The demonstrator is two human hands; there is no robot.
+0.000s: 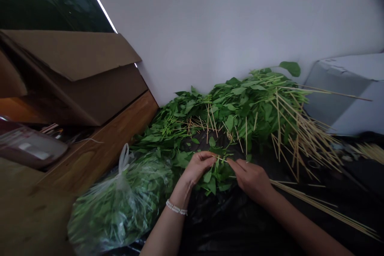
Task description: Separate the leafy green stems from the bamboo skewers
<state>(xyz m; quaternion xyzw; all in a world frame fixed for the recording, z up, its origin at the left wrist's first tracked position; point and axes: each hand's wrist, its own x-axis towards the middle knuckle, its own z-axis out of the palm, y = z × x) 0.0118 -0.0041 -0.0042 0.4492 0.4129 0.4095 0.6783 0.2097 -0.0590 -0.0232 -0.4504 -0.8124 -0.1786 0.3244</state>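
Observation:
A thin bamboo skewer (222, 159) spans the gap between my two hands, low over the leaves. My left hand (200, 167) pinches its left end between thumb and fingers. The other end is in the closed fingers of my right hand (251, 177). Just below the skewer lies a small heap of green leafy stems (213, 184), partly covered by my hands. Whether a stem is pierced by the skewer or only behind it, I cannot tell. Beyond my hands, a long pile of leafy greens (240, 96) has many skewers (315, 140) sticking out on its right.
A knotted clear plastic bag (120, 204) full of greens sits at left. Loose skewers (324, 204) lie on the black plastic sheet (228, 224) at right. An open cardboard box (105, 96) stands left, a white box (345, 92) right, before the white wall (216, 20).

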